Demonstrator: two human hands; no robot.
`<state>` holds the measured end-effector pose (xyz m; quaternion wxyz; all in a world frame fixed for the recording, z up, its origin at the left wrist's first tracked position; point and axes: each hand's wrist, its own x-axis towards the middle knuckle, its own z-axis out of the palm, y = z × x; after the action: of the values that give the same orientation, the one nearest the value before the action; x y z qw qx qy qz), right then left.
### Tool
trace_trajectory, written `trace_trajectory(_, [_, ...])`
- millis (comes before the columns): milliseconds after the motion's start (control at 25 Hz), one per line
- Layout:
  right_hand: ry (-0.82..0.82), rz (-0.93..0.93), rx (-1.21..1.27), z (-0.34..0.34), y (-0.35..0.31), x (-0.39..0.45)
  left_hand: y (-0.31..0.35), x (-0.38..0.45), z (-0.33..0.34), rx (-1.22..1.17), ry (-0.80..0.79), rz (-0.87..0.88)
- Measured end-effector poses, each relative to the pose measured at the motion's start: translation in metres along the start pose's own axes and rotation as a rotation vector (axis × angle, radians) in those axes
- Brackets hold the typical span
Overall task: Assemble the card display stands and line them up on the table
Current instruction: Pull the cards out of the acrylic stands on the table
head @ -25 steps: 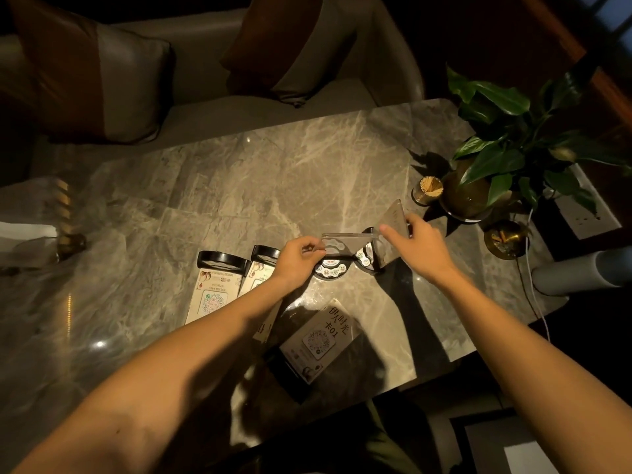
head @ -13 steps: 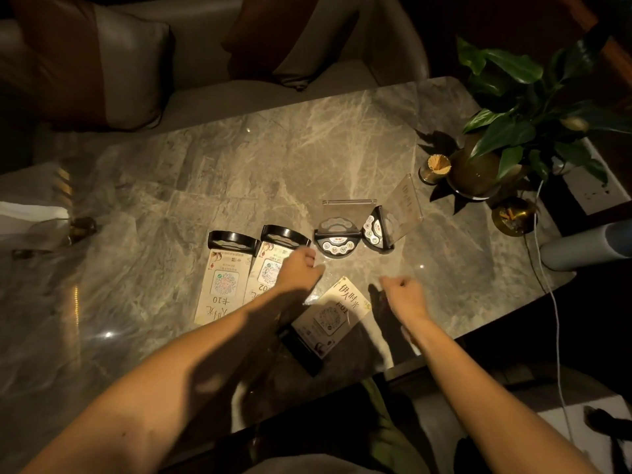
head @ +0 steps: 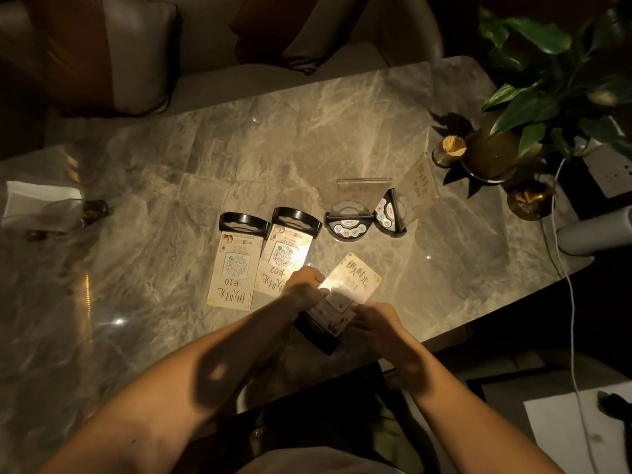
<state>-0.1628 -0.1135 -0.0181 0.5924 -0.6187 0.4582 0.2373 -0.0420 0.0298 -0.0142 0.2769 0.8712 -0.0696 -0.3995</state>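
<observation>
Two stands [head: 371, 213] now upright, released; we have dropped both hands, left hand [head: 302, 287] and right hand [head: 371, 316], onto the nearest flat card stand [head: 342, 295], grasping it: third assembly starts.

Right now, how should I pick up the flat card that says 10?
Pinch the 10 card stand by its long side edges, coming from above at its free left side. It lies flat with its black base at the far end, and another stand crowds its right.

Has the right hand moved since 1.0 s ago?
Yes. The right hand came back toward the person, away from the upright stands, and is now at the card stand by the near table edge.
</observation>
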Motion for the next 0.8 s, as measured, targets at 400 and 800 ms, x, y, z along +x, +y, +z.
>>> trace_trajectory(400, [0.24, -0.298, 0.23, -0.047, -0.063, -0.011, 0.038, 0.006, -0.025, -0.41, 0.11, 0.306])
trace_trajectory(800, [0.316, -0.395, 0.129, -0.063, -0.055, -0.002, 0.039, 0.009, 0.0, -0.802, 0.053, 0.172])
